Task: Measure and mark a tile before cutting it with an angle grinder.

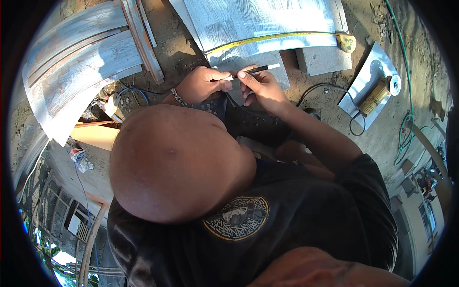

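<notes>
A slim black pen [260,69] with a whitish end is held between my hands, its whitish end pointing to the right. My left hand [203,83], with a chain bracelet at the wrist, pinches the pen's left end. The thumb and fingers of my right hand [265,91] close around its middle. Just beyond my hands lies a grey wood-grain board [267,19]. A yellow tape measure blade [267,37] is drawn out across the board, and its case [347,43] rests by the right edge.
Grey blocks [322,61] support the board. More wood-grain boards [81,57] and narrow strips [143,43] lie to the left. On the right, a yellowish corded power tool [377,95] with a disc rests on a pale sheet [366,71]. A green hose [410,86] runs over the dirt.
</notes>
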Tool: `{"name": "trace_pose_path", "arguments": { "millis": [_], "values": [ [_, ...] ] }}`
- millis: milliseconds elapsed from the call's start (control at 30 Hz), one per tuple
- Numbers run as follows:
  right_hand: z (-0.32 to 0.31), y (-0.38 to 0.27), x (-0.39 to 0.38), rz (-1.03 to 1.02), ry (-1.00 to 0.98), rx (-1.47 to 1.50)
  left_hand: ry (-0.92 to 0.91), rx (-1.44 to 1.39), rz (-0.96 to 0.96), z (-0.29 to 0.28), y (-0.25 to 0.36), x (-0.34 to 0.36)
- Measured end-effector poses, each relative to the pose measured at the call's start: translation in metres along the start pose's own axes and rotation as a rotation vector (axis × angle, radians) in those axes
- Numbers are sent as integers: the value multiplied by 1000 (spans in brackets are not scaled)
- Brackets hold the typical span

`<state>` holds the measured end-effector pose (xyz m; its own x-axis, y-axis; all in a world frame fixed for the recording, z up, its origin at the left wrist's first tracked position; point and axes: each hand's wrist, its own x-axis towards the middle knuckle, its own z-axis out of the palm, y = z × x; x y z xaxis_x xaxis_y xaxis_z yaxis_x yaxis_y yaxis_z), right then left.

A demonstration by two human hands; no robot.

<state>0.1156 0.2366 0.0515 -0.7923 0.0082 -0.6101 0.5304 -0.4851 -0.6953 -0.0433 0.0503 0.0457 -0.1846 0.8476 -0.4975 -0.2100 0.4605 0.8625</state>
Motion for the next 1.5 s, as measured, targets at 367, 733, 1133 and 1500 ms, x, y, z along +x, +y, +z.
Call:
{"name": "trace_pose_path", "arguments": {
  "millis": [367,733,1133,1500],
  "values": [
    [-171,-147,-5,-614,358,52,303,315,-106,-28,5,-32],
    [-219,-102,34,-627,-121,-906,793,482,157,-19,-30,19],
    [-228,-99,49,-757,-63,-960,697,604,50,-27,-4,31],
    [-225,-100,49,-755,-37,-955,665,623,-3,-32,-3,29]
  ]
}}
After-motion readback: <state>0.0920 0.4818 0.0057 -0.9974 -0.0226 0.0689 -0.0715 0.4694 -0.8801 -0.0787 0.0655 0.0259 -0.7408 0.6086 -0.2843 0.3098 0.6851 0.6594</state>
